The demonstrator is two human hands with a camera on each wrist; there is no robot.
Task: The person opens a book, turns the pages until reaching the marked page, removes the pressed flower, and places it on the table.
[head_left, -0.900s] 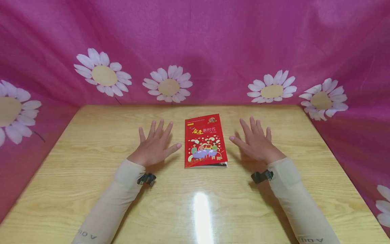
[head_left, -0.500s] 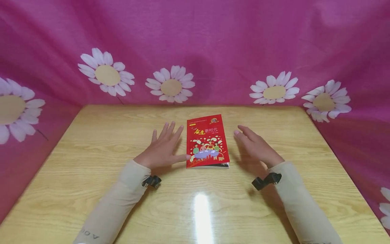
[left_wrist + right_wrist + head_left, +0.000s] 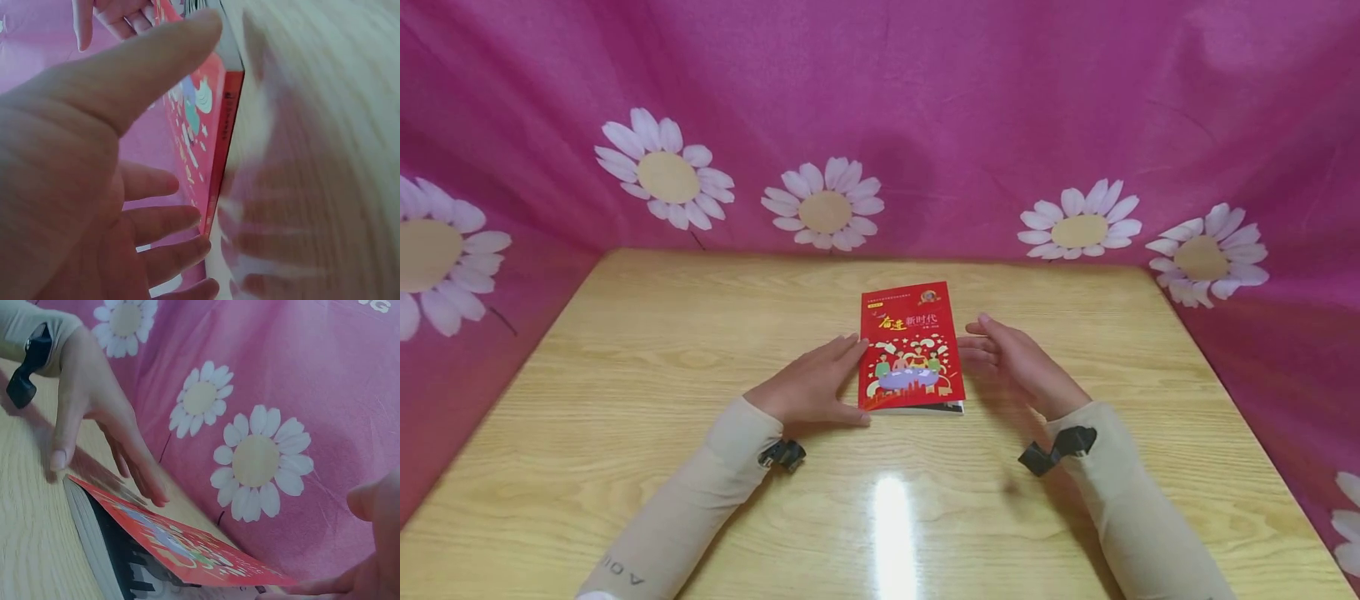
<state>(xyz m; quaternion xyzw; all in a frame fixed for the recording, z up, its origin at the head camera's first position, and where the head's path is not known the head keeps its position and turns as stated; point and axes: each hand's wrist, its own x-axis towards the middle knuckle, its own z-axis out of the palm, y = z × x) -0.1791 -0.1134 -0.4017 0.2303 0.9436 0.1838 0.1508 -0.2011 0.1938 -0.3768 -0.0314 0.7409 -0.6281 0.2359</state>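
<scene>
Enclosing pages (image 3: 89, 534): red book (image 3: 912, 350), cover (image 3: 187, 553) ajar, left hand (image 3: 808, 379) beside spine (image 3: 229, 125).

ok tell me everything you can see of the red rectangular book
The red rectangular book, seemingly paper, lies face up on the pale wood table, spine to the person's left. Its front cover bears yellow and pale characters, a round badge at upper right and an illustration of figures around a lavender table. Opposite the spine the cover stands raised, showing a dark-printed page. The left hand is at the spine side, the right hand at the opposite edge; contact is unclear.
</scene>
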